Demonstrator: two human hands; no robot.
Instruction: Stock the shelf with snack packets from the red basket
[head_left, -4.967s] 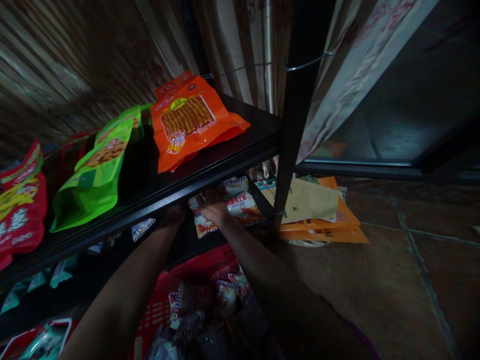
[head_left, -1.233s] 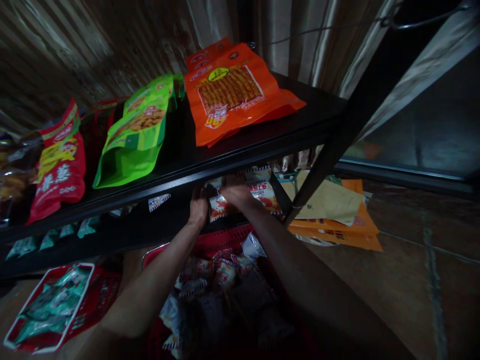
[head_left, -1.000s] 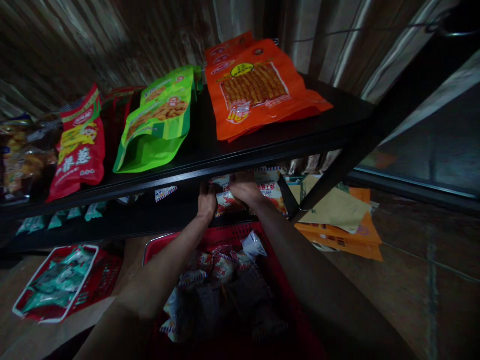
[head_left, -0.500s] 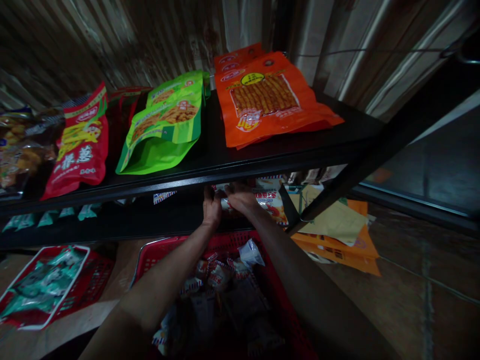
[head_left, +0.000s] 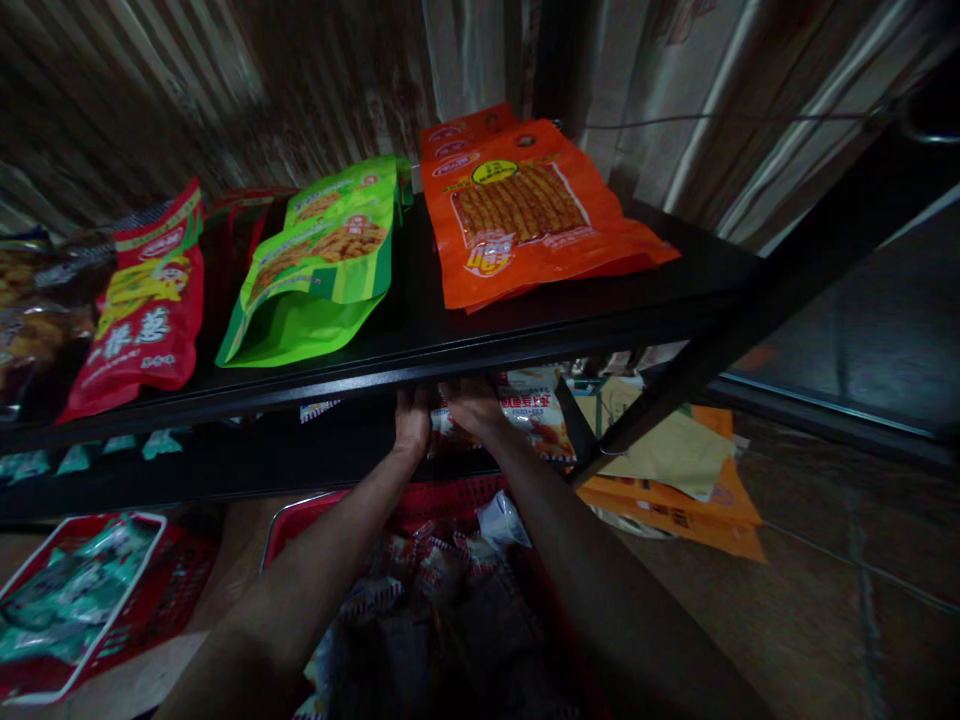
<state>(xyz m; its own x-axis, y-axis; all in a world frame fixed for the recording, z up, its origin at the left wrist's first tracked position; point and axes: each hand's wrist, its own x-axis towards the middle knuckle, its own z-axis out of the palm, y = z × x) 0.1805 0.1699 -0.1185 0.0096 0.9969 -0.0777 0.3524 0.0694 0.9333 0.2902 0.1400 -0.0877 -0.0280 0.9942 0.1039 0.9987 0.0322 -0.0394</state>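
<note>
Both my arms reach under the upper board of a black shelf. My left hand and my right hand rest on a stack of white and red snack packets on the lower shelf. The upper board's edge hides most of the fingers. Both hands touch the packets; I cannot make out a grip. Below my arms stands a red basket with several small packets in it.
The upper shelf carries an orange bag, a green bag and a red bag. A second red basket with teal packets sits at lower left. Orange and tan envelopes lie on the floor past the shelf's post.
My left hand has come in from the left to join the right hand at the packet stack. The view has shifted a little; both hands stay under the shelf edge.
</note>
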